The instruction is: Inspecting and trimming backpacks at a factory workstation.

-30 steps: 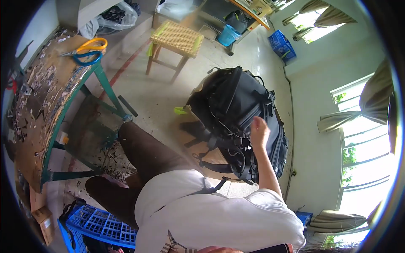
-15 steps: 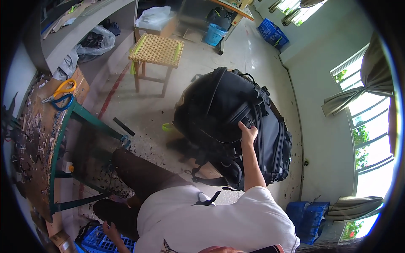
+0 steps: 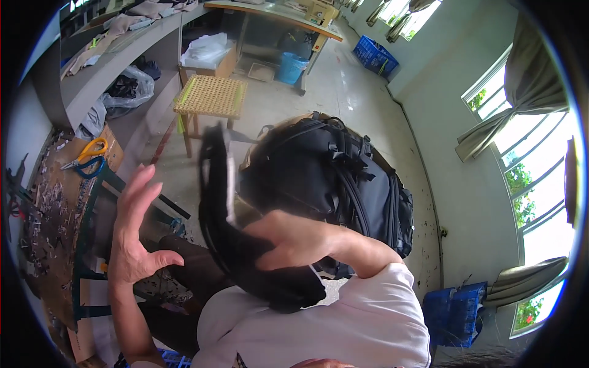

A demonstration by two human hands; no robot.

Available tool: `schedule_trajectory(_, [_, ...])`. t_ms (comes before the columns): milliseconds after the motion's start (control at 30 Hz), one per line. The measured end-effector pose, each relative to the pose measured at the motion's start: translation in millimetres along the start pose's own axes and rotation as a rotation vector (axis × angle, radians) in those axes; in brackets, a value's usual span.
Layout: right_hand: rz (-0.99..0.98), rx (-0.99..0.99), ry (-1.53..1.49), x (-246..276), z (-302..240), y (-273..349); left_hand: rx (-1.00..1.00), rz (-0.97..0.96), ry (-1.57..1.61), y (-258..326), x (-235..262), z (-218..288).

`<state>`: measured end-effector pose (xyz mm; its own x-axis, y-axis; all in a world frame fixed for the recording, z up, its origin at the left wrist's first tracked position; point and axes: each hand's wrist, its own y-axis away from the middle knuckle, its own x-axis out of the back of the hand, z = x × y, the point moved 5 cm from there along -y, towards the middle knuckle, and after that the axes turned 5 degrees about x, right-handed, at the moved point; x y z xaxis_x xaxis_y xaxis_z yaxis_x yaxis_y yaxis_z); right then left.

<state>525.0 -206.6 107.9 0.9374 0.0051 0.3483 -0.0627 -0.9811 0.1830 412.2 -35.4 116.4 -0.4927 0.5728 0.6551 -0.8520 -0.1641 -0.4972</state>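
A large black backpack [image 3: 294,168] stands on the floor in front of me. My right hand [image 3: 288,240] is closed round a long, curved black padded strap [image 3: 215,202] with a pale edge, held up between me and the backpack. The strap is smeared by motion, and whether it joins the backpack cannot be made out. My left hand [image 3: 136,236], raised to the left of the strap, is open with fingers and thumb apart and nothing in it.
At the left, orange and blue-handled scissors [image 3: 92,158] lie on a scrap-strewn bench [image 3: 55,202]. A woven-top stool [image 3: 211,98] stands beyond the backpack. A blue bin [image 3: 290,67] sits below the sewing table [image 3: 270,13]. Blue crates [image 3: 454,313] stand along the right wall.
My right hand has left the backpack's front and drawn left and nearer, now gripping the black strap. My left hand has risen from the lower left and opened. The view has shifted slightly.
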Motion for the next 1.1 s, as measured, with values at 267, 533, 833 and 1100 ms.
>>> schedule_trajectory(267, [-0.952,0.691,-0.276,-118.9,-51.4,-69.9,0.414,-0.587,-0.020,111.9,25.1,-20.0])
schedule_trajectory(533, [-0.817,0.671,-0.404,-131.7,-56.4,-169.2,0.997,0.618,-0.090,298.2,125.6,25.6])
schedule_trajectory(833, [-0.344,0.419,-0.736,-237.5,-38.0,-261.8,1.151,0.618,-0.165,291.4,243.0,10.3])
schedule_trajectory(1100, [-0.346,0.169,-0.814,-240.4,-57.2,-318.2,1.264,0.538,-0.239,275.1,292.1,-37.4])
